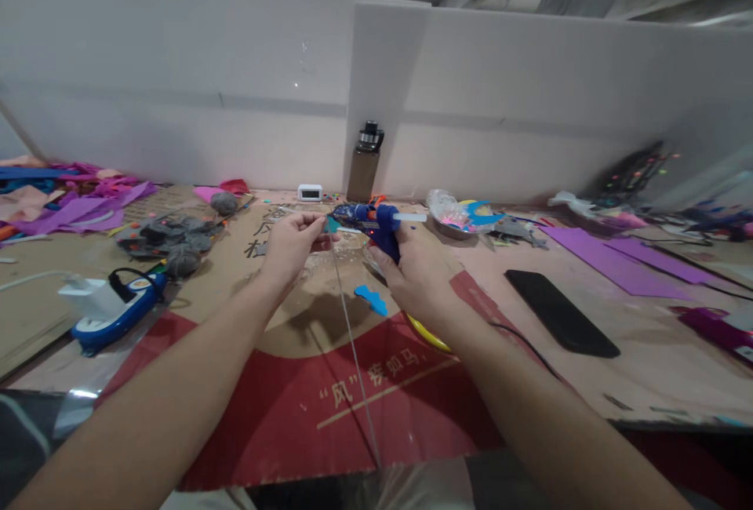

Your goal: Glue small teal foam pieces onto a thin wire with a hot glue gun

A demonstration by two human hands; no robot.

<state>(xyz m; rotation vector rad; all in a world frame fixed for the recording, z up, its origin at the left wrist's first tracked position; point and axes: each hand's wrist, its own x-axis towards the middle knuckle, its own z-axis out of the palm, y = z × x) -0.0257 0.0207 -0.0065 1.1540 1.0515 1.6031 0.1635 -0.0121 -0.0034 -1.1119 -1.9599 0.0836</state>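
My right hand (412,263) is wrapped round a blue hot glue gun (385,229). Its nozzle points left, and a whitish glue stick (412,217) sticks out of its back end. In front of the nozzle, my left hand (297,247) pinches a small teal piece (332,224). A thin grey string (350,322) runs down from the left fingers toward the cardboard's front edge. Whether the nozzle touches the teal piece I cannot tell. Below both hands, a blue wavy cutout (370,300) lies on the cardboard (282,416).
A dark phone (562,314) and purple sheets (623,259) lie to the right. At left are a blue power strip (118,326), grey yarn pieces (170,235) and coloured scraps (76,196). A bottle (363,169) stands behind, with a bowl (456,231) beside it.
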